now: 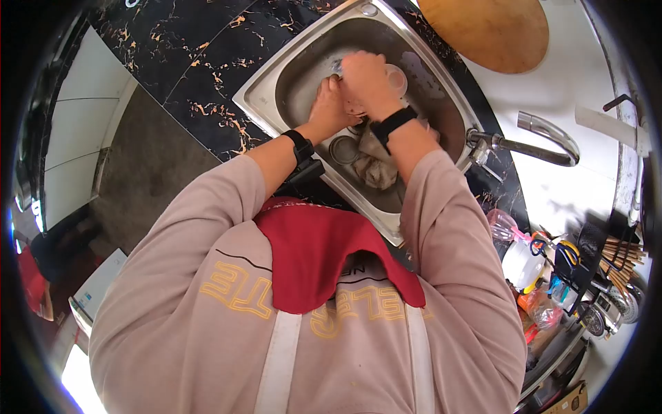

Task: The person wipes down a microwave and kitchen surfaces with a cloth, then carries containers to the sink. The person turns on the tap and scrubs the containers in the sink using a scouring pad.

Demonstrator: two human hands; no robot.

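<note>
Black desk with orange veining surrounds a steel sink; the faucet is at the sink's three o'clock, a round wooden board at two. Over the basin the hands meet. The right hand is curled nearly closed, the left hand loosely bent just beside it; what either grips is hidden. A translucent round cup sits at the right hand's three o'clock. Towards six o'clock in the basin lie a round dish and a crumpled cloth.

From head height, close above, the camera faces steeply down past the chest into the sink.
</note>
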